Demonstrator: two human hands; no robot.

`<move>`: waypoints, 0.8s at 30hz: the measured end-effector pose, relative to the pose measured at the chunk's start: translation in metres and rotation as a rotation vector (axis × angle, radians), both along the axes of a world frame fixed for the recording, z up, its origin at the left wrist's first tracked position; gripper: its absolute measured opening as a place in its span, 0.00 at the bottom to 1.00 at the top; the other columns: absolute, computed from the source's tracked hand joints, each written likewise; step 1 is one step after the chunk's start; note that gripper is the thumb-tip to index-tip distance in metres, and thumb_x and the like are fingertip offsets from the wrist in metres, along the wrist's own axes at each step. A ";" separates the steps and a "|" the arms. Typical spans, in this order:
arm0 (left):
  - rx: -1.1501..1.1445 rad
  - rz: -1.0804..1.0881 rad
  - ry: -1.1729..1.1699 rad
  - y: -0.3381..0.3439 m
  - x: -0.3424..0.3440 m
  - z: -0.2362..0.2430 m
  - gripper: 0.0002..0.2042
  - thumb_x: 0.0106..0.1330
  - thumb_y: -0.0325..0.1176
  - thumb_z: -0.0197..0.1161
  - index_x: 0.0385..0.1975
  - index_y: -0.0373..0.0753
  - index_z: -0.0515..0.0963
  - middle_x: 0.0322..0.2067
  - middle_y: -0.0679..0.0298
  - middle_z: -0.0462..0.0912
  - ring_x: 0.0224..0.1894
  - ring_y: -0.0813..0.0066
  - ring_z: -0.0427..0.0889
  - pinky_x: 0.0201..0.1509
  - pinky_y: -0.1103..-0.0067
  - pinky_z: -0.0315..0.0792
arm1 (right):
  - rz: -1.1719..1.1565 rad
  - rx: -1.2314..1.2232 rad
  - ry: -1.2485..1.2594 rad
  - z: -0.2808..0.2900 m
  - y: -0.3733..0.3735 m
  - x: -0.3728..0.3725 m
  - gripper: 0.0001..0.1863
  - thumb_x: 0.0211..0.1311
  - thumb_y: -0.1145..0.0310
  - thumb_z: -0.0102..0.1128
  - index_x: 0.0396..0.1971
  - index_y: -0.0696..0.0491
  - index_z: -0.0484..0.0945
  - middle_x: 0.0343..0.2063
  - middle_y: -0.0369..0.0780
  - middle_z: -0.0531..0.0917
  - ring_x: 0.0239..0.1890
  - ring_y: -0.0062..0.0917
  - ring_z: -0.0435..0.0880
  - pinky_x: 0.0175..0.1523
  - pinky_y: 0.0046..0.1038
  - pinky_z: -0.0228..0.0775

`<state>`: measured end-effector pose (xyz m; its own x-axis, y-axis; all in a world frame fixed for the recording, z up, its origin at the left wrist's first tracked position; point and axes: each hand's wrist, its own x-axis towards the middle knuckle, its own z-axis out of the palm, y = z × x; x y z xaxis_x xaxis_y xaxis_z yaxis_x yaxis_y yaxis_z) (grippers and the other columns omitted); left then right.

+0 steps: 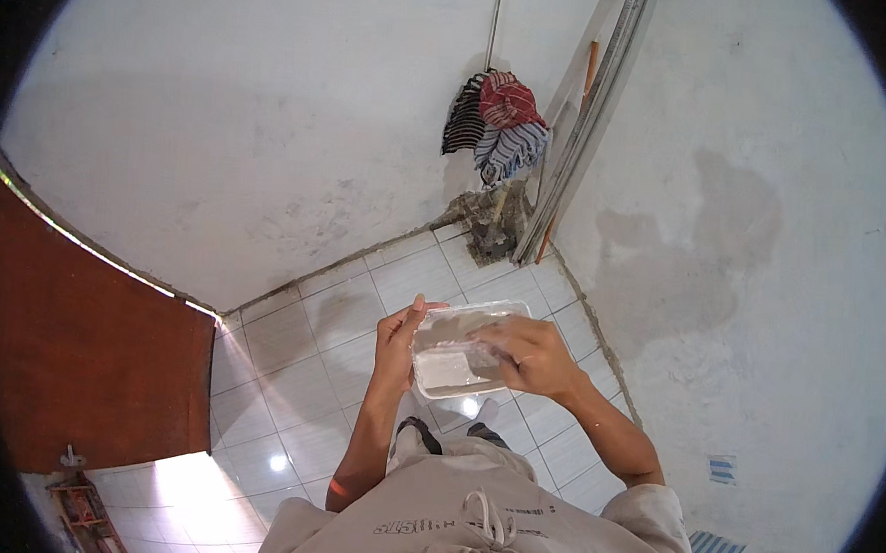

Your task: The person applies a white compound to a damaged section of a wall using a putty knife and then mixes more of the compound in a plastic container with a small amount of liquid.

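A white rectangular plastic tub (467, 392) is held in front of my body, above the tiled floor. Wet whitish paste (446, 369) lies in its bottom and smears its inner walls. My left hand (397, 339) grips the tub's left side, thumb up along the rim. Over the tub's right half, my right hand (536, 356) reaches down inside with its fingers bent together. Motion blurs those fingertips, and what they hold, if anything, cannot be made out.
Light floor tiles (343, 366) meet white walls at a corner. Long metal bars (581, 134) lean there beside a rough broken patch (496, 224). Striped cloths (506, 120) hang on the wall. At left is a reddish-brown door (90, 328), with an orange-red frame-like object (88, 518) below it.
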<state>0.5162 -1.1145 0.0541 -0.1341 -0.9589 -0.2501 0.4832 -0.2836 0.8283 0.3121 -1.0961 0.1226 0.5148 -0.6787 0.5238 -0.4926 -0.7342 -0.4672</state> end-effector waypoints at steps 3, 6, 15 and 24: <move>0.013 -0.028 -0.039 -0.002 0.001 -0.005 0.21 0.71 0.45 0.55 0.39 0.28 0.81 0.30 0.60 0.83 0.30 0.78 0.80 0.34 0.81 0.76 | 0.007 0.016 0.001 -0.001 -0.001 -0.003 0.24 0.36 0.80 0.64 0.41 0.52 0.81 0.31 0.41 0.84 0.26 0.35 0.82 0.31 0.32 0.76; -0.018 -0.019 0.007 -0.001 0.000 -0.005 0.22 0.70 0.46 0.55 0.39 0.28 0.81 0.30 0.59 0.83 0.29 0.78 0.81 0.34 0.82 0.76 | 0.009 -0.006 0.022 -0.002 -0.002 -0.002 0.24 0.37 0.80 0.63 0.42 0.52 0.80 0.31 0.41 0.83 0.27 0.34 0.82 0.31 0.31 0.76; 0.011 -0.032 0.003 -0.006 0.000 -0.002 0.21 0.71 0.44 0.53 0.39 0.27 0.80 0.31 0.57 0.83 0.30 0.74 0.83 0.34 0.79 0.78 | -0.010 -0.058 -0.010 0.006 -0.011 -0.008 0.25 0.39 0.79 0.64 0.44 0.52 0.78 0.30 0.41 0.83 0.28 0.34 0.82 0.31 0.31 0.77; -0.032 -0.026 0.008 -0.007 0.001 -0.002 0.21 0.72 0.44 0.52 0.39 0.27 0.79 0.31 0.58 0.83 0.31 0.75 0.83 0.36 0.79 0.78 | -0.011 -0.057 0.038 0.008 -0.019 -0.008 0.22 0.39 0.79 0.65 0.41 0.52 0.80 0.32 0.42 0.84 0.30 0.33 0.83 0.33 0.30 0.78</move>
